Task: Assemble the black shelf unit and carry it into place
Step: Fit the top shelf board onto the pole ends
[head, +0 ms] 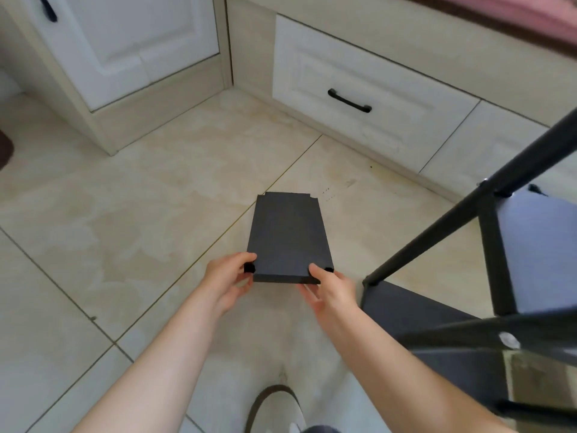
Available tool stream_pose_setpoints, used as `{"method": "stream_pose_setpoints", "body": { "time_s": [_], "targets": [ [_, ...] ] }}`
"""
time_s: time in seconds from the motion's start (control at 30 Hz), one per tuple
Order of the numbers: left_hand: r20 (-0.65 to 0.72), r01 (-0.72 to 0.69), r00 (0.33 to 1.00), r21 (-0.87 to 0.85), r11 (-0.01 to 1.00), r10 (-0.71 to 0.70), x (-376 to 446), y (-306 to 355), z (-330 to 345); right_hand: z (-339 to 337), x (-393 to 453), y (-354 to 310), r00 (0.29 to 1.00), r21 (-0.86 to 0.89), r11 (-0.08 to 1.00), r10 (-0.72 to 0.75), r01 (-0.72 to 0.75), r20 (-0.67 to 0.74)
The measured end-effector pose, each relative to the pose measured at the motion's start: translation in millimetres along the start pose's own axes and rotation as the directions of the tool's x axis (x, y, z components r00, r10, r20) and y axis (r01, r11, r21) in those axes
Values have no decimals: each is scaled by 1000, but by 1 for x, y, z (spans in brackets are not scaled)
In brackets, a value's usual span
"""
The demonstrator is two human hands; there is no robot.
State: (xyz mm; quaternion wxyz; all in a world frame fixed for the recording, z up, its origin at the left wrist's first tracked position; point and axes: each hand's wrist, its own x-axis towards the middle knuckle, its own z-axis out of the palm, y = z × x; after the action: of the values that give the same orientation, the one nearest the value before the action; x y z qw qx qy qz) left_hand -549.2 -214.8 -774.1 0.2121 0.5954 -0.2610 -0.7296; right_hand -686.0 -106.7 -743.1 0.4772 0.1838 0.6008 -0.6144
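This is a room in a home — glossy beige marble-look floor tiles (150, 195) run up to built-in cream cabinets with white panelled fronts (134, 48). A white drawer with a curved black metal handle (349, 100) sits low under a ledge, and pink fabric (512, 14) lies along the top — household furnishings.

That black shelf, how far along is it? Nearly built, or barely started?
Partly built. The frame at right already stands with at least one panel fitted. In hand: both hands, left and right, hold a loose board by its near corners, black connectors there. Left: fit this board into the frame, then carry the unit into place.
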Motion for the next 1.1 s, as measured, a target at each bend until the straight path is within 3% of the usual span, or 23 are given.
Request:
{"method": "stream_pose_setpoints", "body": {
  "time_s": [0.13, 0.27, 0.37, 0.5, 0.7, 0.9, 1.0, 1.1],
  "targets": [
    [2, 47, 999, -86, 995, -47, -36, 0, -25, 8, -46, -13, 998, -84, 996, -34, 38, 52],
    [97, 41, 995, -152, 988, -26, -84, 19, -33, 12, -104, -34, 983, -153, 984, -67, 94, 174],
    [217, -6, 975, -196, 981, 49, -124, 39, -35, 13, -153, -53, 959, -176, 976, -76, 128, 274],
    [251, -144, 945, -252, 957, 208, -182, 78, -37, 18, -219, -85, 914, -210, 956, -110, 204, 390],
    [242, -289, 891, -352, 890, 385, -273, 135, -26, 12, -314, -145, 827, -191, 923, -190, 334, 528],
    [213, -349, 850, -456, 818, 482, -369, 170, 1, -18, -402, -210, 685, -114, 836, -353, 537, 637],
    [305, -312, 789, -549, 776, 533, -425, 173, 28, -48, -432, -249, 636, -3, 809, -460, 588, 620],
    [413, -274, 688, -613, 741, 596, -474, 165, 59, -84, -450, -282, 645, 63, 812, -505, 580, 574]
  ]
}}
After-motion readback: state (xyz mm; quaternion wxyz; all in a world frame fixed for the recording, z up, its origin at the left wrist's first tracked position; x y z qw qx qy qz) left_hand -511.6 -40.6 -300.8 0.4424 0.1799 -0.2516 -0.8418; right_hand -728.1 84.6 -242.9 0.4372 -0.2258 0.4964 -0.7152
